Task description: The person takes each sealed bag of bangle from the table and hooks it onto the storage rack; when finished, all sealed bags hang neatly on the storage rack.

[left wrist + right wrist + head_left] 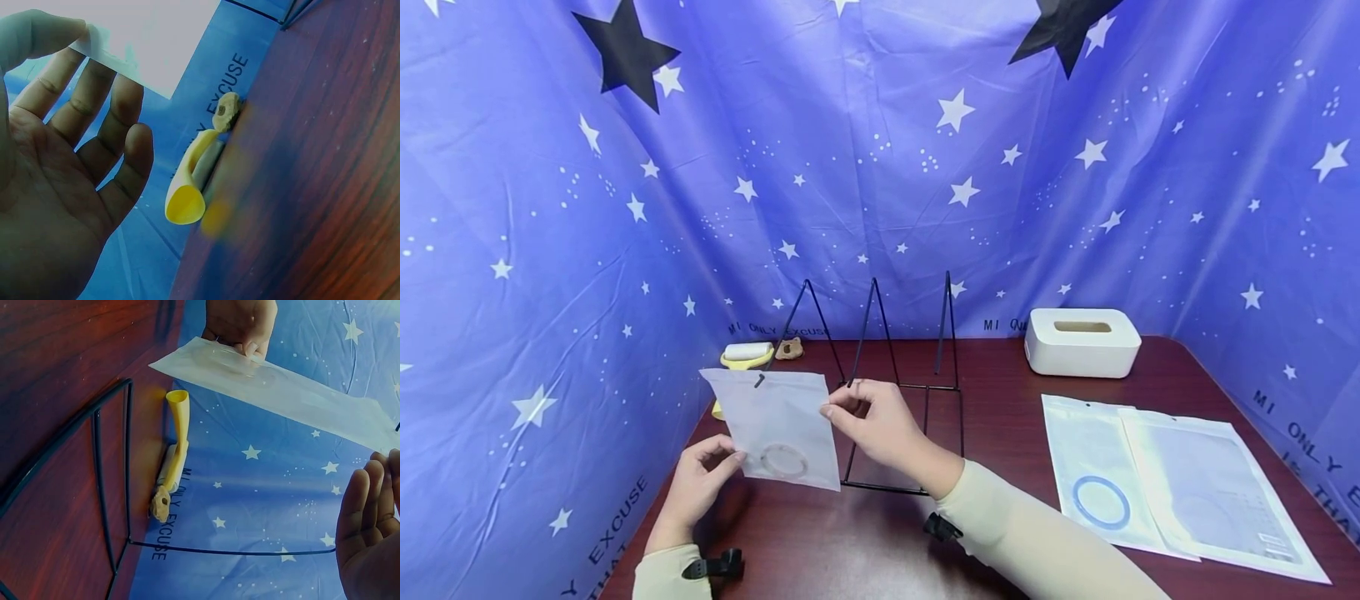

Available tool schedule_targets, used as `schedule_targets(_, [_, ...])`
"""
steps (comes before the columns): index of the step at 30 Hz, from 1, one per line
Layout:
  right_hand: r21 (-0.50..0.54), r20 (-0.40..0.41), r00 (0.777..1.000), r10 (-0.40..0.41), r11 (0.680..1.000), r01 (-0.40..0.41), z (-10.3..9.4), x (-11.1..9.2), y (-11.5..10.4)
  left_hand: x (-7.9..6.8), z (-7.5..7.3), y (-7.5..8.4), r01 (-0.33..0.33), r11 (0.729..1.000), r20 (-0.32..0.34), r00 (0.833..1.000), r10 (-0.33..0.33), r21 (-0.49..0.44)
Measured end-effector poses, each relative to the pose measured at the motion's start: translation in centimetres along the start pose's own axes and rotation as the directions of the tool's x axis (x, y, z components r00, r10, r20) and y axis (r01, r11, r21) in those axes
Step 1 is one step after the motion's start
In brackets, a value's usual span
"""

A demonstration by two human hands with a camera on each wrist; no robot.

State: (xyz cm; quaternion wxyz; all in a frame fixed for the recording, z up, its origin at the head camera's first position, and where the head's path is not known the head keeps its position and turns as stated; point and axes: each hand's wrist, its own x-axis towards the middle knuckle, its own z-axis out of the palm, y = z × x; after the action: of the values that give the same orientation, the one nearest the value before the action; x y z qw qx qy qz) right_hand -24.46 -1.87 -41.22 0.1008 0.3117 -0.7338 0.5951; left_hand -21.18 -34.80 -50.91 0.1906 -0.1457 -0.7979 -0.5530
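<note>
A white translucent flat bag [775, 408] with a hanging hole near its top hangs upright above the table, and a pale ring-shaped item [784, 461] shows through its lower part. My left hand [691, 490] pinches the bag's lower left edge between thumb and fingers. At the upper right edge, my right hand [880, 423] pinches it the same way. In the left wrist view, the thumb lies over the bag's edge [150, 37] while the other fingers spread behind and below. A black wire rack [960, 425] with pointed uprights stands just behind the right hand.
Two similar flat bags, one with a blue ring [1101, 502], the other [1217, 475] overlapping it, lie at the right. A white tissue box [1081, 354] sits at the back right. Behind the held bag are a yellow-handled lint roller [748, 353] and a small brown bear-shaped item [789, 348].
</note>
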Motion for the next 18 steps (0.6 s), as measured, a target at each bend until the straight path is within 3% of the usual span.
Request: schedule_targets(18, [-0.056,-0.063,0.998,0.002,0.998,-0.006,-0.4,2.2,1.8,2.0,-0.1,-1.3,0.081,0.997,0.016,0.997,-0.081,-0.011])
